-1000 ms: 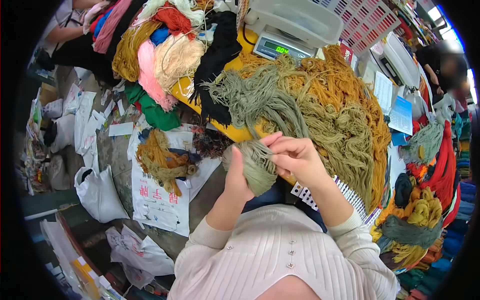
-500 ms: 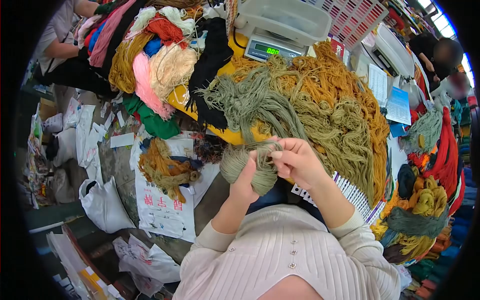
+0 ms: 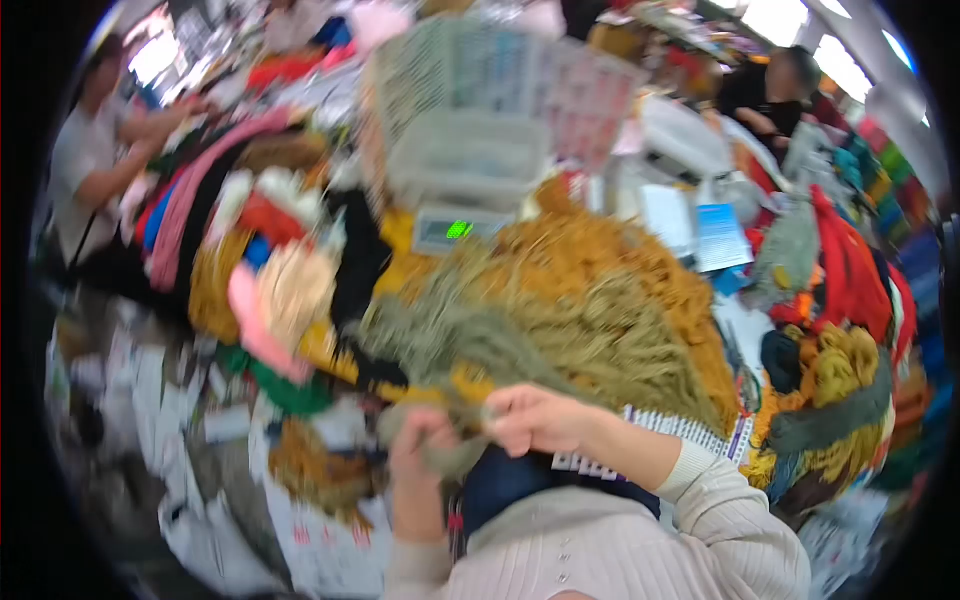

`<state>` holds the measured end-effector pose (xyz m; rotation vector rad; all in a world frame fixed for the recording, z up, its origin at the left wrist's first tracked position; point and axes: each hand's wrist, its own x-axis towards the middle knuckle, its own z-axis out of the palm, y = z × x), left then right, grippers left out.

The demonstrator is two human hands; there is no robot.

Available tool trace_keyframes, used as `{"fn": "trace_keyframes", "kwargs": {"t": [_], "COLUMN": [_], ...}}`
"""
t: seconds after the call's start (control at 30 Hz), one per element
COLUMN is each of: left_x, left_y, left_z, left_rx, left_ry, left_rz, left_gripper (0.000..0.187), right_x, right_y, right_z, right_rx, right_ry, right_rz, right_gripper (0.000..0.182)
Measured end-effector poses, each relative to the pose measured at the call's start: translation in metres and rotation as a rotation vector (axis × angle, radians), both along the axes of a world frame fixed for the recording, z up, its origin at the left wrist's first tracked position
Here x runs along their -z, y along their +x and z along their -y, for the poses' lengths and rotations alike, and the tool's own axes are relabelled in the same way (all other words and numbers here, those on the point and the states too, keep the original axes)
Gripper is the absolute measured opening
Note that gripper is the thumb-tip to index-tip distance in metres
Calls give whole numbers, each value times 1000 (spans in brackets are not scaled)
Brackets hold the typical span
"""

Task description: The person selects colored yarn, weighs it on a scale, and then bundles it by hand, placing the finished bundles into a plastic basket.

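A blurred grey-green yarn bundle (image 3: 455,458) is at my hands, just in front of my body. My left hand (image 3: 420,445) is closed on it. To its right, my right hand (image 3: 535,418) has its fingers pinched together at the yarn's upper right end; what lies between the fingertips is too smeared to make out. Beyond both hands spreads a heap of loose yarn, grey-green strands (image 3: 450,340) at the left and olive and orange-brown strands (image 3: 640,260) at the right.
Behind the heap stands a scale (image 3: 460,230) with a clear plastic tub (image 3: 465,150). Coloured yarn (image 3: 295,290) lies at the left, red yarn (image 3: 845,270) at the right. One person (image 3: 85,180) stands at the far left, another (image 3: 765,100) at the back right.
The view has tilted up and shifted. My hands have moved apart and the yarn bundle, round before, now looks stretched and blurred by motion.
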<state>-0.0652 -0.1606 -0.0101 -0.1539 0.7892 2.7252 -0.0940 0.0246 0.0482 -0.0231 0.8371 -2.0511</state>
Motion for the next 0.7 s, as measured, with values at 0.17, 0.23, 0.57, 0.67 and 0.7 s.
{"fn": "trace_keyframes", "kwargs": {"t": [0.17, 0.23, 0.57, 0.67, 0.7], "left_x": [103, 131, 149, 150, 150], "left_y": [12, 33, 94, 102, 106], "left_z": [141, 174, 176, 171, 171], "left_rx": [-364, -611, -852, -879, -893], "left_ry": [851, 545, -63, -71, -74], "left_rz": [66, 238, 740, 790, 804], "left_gripper": [25, 24, 21, 20, 20], "right_x": [-36, -38, -110, -155, -160], "right_y": [-45, -72, -193, -155, -154], "right_z": [-68, -112, -267, -131, -109], "right_rx": [235, 464, 974, 592, 477], "right_ry": [175, 140, 358, 623, 547], "right_rz": [5, 41, -546, -495, -473], "right_gripper": [8, 8, 8, 9, 9]}}
